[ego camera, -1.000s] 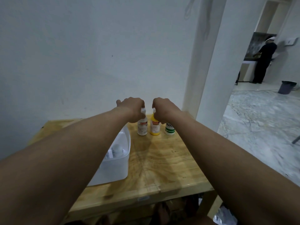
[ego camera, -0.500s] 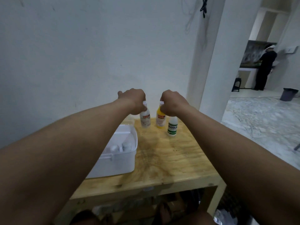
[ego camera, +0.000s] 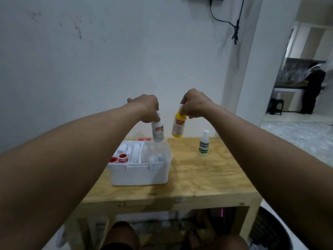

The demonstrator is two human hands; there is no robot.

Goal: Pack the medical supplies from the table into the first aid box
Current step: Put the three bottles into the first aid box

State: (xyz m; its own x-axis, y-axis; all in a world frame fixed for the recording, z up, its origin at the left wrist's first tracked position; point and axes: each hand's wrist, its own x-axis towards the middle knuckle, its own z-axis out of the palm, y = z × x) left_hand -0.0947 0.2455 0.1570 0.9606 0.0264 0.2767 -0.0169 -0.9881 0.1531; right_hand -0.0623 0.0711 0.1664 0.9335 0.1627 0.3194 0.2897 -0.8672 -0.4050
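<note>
My left hand (ego camera: 147, 109) grips a white bottle (ego camera: 158, 132) by its top and holds it in the air over the back right corner of the open white first aid box (ego camera: 140, 175). My right hand (ego camera: 193, 103) holds a yellow bottle (ego camera: 178, 126) by its neck, lifted above the wooden table (ego camera: 207, 179) just right of the box. Inside the box lie red-capped tape rolls (ego camera: 119, 158) and white bandage rolls (ego camera: 136, 152). A white bottle with green stripes (ego camera: 204, 143) stands alone on the table to the right.
The table stands against a white wall with a pillar at the right. A dark round bin (ego camera: 268, 231) sits on the floor at lower right. Far off through the doorway a person in dark clothes (ego camera: 311, 87) stands at a counter.
Both hands have lifted their bottles off the table; the white one has moved left over the box. The green-striped bottle stays where it was.
</note>
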